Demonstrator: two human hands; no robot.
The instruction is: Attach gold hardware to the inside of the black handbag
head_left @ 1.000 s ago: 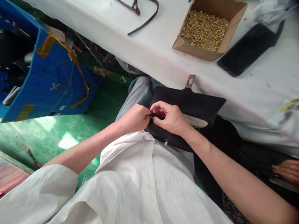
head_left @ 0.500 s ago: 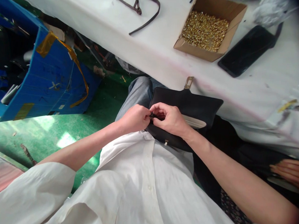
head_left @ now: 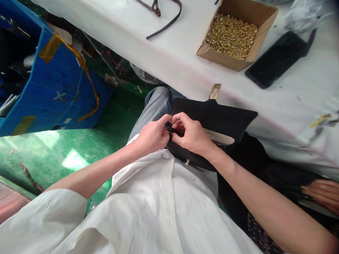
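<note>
A black handbag [head_left: 219, 114] lies on my lap with its flap lifted away from me. On the flap's edge is a gold clasp plate [head_left: 215, 91], and a small metal catch [head_left: 187, 162] sits on the front. My left hand [head_left: 154, 133] pinches a small dark strap end [head_left: 168, 125] at the bag's left side. Close against it, my right hand [head_left: 190, 134] has its fingers curled at the same corner, gripping the bag's side there. The fingertips hide exactly how the strap and bag meet.
The white-covered table [head_left: 113, 20] holds a cardboard box [head_left: 228, 61] of gold metal pieces, dark straps [head_left: 179, 16], a black phone [head_left: 277, 60] and plastic wrap [head_left: 304, 14]. At left stands a blue bin [head_left: 57, 85]. Another person's hand [head_left: 326, 194] is at right.
My left hand has turned and raised its fingers slightly, so the dark strap end now shows above them. My right hand stays at the same corner of the bag.
</note>
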